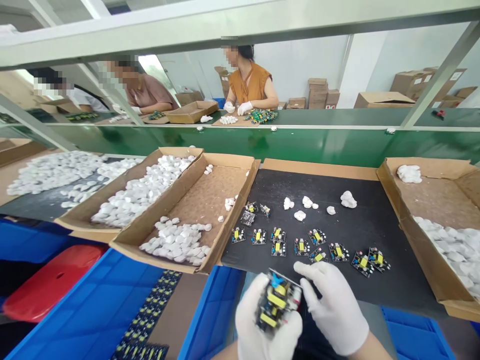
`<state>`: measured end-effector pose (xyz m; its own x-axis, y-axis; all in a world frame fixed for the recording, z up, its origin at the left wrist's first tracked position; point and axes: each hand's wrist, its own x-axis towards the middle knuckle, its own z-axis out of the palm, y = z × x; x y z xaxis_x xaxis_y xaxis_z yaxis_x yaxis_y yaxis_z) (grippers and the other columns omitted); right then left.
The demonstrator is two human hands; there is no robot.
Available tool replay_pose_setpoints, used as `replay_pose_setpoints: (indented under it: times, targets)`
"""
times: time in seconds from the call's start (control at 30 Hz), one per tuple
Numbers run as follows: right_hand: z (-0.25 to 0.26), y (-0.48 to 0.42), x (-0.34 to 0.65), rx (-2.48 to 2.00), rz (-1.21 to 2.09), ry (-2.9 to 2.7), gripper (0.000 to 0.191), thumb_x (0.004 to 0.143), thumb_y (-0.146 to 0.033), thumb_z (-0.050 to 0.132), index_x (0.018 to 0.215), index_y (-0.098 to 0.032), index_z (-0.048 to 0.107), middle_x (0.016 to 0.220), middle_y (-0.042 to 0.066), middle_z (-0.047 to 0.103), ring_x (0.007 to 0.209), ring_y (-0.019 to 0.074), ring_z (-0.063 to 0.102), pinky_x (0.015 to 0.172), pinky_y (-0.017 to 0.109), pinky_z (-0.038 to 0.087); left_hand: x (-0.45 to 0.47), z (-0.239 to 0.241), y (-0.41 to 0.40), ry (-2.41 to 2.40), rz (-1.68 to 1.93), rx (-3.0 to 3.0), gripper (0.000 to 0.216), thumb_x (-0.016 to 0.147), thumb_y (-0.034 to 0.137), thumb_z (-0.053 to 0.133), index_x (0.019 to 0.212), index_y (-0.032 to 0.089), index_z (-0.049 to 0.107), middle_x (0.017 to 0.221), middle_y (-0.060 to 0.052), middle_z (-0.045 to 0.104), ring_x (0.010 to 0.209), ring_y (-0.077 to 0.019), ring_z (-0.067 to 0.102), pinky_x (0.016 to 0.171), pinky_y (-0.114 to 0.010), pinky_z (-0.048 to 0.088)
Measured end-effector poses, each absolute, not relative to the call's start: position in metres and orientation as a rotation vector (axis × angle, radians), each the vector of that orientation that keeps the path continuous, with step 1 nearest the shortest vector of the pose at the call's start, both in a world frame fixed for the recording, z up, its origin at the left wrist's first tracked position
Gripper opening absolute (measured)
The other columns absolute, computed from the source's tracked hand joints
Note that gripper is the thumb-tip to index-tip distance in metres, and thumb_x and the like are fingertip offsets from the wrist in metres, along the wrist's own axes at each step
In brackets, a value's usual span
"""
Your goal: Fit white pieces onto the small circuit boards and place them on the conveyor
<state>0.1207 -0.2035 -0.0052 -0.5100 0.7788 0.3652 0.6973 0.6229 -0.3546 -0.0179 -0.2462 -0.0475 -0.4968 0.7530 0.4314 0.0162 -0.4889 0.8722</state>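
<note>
The left hand (260,342) has its grip clamped on the boards (277,300), thumb on one side and fingers on the other; they are held up over the near edge of the counter (375,220), tilted, yellow parts showing, though blur hides how many there are. The right hand (333,305) is just beside them, its grip apart with the index finger reaching out and nothing seen in it; whether a fingertip touches a board I cannot tell. Loose boards (338,252) lie in a ragged row beyond both hands, a few overlapping; white lumps (348,199) sit behind them; the left tray (198,200) and right tray (405,230), both holding white pieces (176,242), flank the spread.

The step in hand looks like handling boards as a group, left supporting, right free; the next move seems to call for a steady left hold and a light right pinch at a board's edge, clear of the tall parts.
</note>
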Motion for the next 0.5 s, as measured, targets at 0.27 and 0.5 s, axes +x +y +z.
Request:
replay_pose_setpoints:
  times: [0.27, 0.5]
  targets:
    - [0.025, -0.203, 0.131, -0.881, -0.438, -2.702, 0.063, 0.075, -0.013, 0.051, 0.136, -0.020, 0.038, 0.123, 0.013, 0.054, 0.107, 0.0301, 0.053, 0.088, 0.047, 0.045, -0.040, -0.027, -0.225, 1.207, 1.067, 1.693, 0.019, 0.066, 0.029, 0.057, 0.083, 0.020, 0.061, 0.064, 0.001, 0.064, 0.053, -0.0141, 0.057, 0.052, -0.022, 0.045]
    - [0.009, -0.186, 0.143, -0.857, -0.688, -2.789, 0.038, 0.061, -0.004, 0.046, 0.090, -0.022, 0.062, 0.073, 0.005, 0.065, 0.059, 0.0220, 0.059, 0.056, 0.035, 0.046, -0.036, -0.017, -0.219, 1.279, 0.709, 1.891, 0.033, 0.064, 0.053, 0.058, 0.082, 0.025, 0.061, 0.074, 0.002, 0.068, 0.062, -0.0198, 0.064, 0.058, -0.026, 0.048]
